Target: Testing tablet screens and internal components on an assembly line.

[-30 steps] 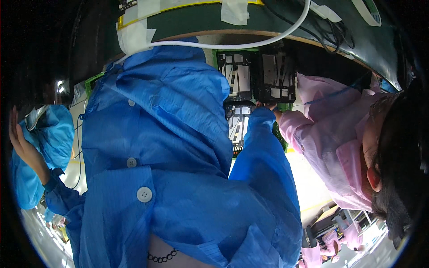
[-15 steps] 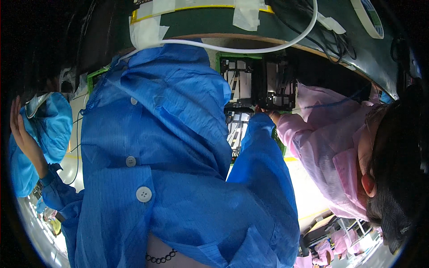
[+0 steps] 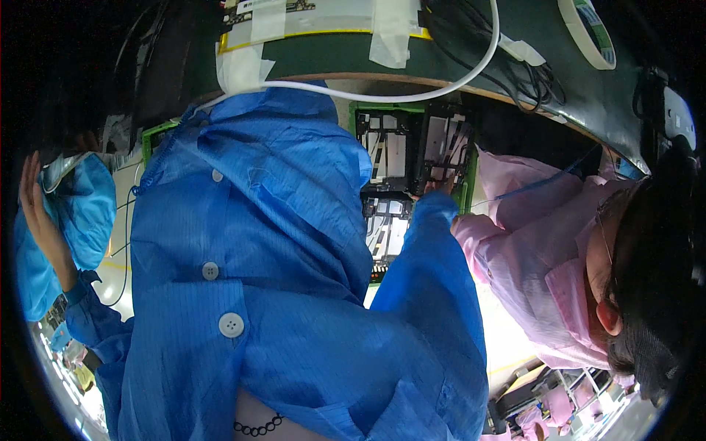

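My left hand (image 3: 45, 224) is raised at the far left, its fingers stretched out straight with nothing held. It is close to the dark bench side and a light-blue sleeve of another person. My right arm reaches down to a green crate (image 3: 468, 187) below the bench edge. There my right hand (image 3: 439, 187) touches the lower end of a black-framed panel (image 3: 443, 143), fingers apart; part of the hand is hidden by its cuff. More black-framed panels (image 3: 387, 151) with pale faces lie to the left in the crate, and another panel (image 3: 386, 224) lies nearer.
A co-worker in a pink smock (image 3: 544, 272) leans in from the right, a sleeve end close to my right hand. Above, the dark green bench (image 3: 323, 59) holds a white cable (image 3: 412, 97), a taped yellow-edged board (image 3: 323, 20), black wires (image 3: 540, 84) and a tape roll (image 3: 588, 33).
The right-hand panel has gone from above the crate rim to down inside the crate. My right hand's fingers now show spread on it. The co-worker's hand has drawn back. My left hand stays put.
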`<state>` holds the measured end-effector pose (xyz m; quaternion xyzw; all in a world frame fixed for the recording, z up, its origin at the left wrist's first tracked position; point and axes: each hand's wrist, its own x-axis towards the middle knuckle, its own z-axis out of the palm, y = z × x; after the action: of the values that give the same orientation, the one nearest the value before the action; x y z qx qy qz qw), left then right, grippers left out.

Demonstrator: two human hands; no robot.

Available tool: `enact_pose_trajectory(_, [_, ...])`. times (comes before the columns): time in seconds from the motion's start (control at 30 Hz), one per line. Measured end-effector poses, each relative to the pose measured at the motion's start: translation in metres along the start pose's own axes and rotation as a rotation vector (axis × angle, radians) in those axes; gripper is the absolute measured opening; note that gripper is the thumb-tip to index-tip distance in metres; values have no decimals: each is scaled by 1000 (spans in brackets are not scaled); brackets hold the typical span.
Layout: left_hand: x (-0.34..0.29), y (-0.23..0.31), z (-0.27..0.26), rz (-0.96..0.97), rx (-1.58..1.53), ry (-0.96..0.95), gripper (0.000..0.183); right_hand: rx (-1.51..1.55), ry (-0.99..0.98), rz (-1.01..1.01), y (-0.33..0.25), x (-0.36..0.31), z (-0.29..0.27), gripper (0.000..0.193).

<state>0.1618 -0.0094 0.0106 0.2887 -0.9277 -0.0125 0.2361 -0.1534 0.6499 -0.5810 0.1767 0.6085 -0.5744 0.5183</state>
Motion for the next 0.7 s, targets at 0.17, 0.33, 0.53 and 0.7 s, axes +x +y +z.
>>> enact_pose_trajectory(0.17, [-11, 0, 4, -76, -37, -17, 46, -23, -46, 28, 11, 5, -13, 98])
enact_pose_trajectory(0.33, [-12, -5, 18, 7, 60, -38, 46, -31, -85, 55, 21, 11, -23, 105])
enact_pose_trajectory(0.53, [-4, 2, 24, 39, -17, -48, 47, -17, -123, 75, 58, 21, -52, 112])
enact_pose_trajectory(0.7, [-17, 1, 17, 6, 8, -54, 46, -52, -337, 185, 70, 43, -39, 146])
